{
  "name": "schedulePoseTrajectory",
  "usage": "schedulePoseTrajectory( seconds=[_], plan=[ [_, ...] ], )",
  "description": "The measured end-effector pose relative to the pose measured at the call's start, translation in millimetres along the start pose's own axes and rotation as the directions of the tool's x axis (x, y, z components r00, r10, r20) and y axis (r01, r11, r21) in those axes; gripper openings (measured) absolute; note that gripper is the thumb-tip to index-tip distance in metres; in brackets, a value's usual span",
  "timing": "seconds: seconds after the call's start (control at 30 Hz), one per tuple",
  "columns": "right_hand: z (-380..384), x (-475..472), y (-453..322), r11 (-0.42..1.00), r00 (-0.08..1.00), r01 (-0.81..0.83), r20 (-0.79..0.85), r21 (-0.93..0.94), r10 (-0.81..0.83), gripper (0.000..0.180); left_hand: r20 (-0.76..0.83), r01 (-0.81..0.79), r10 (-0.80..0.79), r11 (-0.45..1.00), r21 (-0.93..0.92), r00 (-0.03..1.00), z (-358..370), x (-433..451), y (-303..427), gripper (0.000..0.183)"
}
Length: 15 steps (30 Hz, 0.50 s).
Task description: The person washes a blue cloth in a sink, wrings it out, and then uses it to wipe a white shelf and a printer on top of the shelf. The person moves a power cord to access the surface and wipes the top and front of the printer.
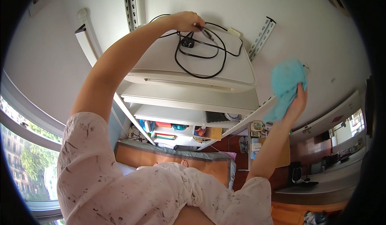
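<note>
My left hand (188,21) reaches over the top of a white boxy appliance (156,54), perhaps a printer, and pinches a thin black cable (225,59). The cable lies in loose loops on the appliance's flat top and hangs slightly over its front edge. A black plug (187,42) with flat metal pins rests inside the loops, below my left hand. Out to the right, my right hand (297,104) grips a crumpled turquoise cloth (288,77), a little blurred and apart from the appliance.
The appliance sits on a white shelf unit (193,99) with slotted metal uprights (261,39). Lower shelves hold books (164,136) and a yellow folder (215,133). Beneath my feet is a bed with an orange-brown mat (141,157). A window (33,158) is at left, a cluttered small table (280,155) at right.
</note>
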State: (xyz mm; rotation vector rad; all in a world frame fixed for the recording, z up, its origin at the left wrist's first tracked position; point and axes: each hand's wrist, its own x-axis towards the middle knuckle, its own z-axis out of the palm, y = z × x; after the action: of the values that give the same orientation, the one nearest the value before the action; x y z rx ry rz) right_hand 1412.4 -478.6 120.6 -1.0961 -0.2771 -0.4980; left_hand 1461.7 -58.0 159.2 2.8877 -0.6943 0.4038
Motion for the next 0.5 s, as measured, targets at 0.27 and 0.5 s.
schedulePoseTrajectory(
  seconds=[0.27, 0.5],
  plan=[
    [138, 45, -45, 0.994, 0.931, 0.066, 0.364, -0.092, -0.028, 0.035, -0.691, -0.091, 0.415, 0.886, 0.455, 0.592, -75, -47, 102, 0.021],
    [223, -29, -65, 0.432, 0.449, 0.833, 0.879, -0.347, -0.16, 0.022, -0.756, 0.103, 0.262, 0.912, 0.398, 0.601, -79, -90, 142, 0.018]
  ],
)
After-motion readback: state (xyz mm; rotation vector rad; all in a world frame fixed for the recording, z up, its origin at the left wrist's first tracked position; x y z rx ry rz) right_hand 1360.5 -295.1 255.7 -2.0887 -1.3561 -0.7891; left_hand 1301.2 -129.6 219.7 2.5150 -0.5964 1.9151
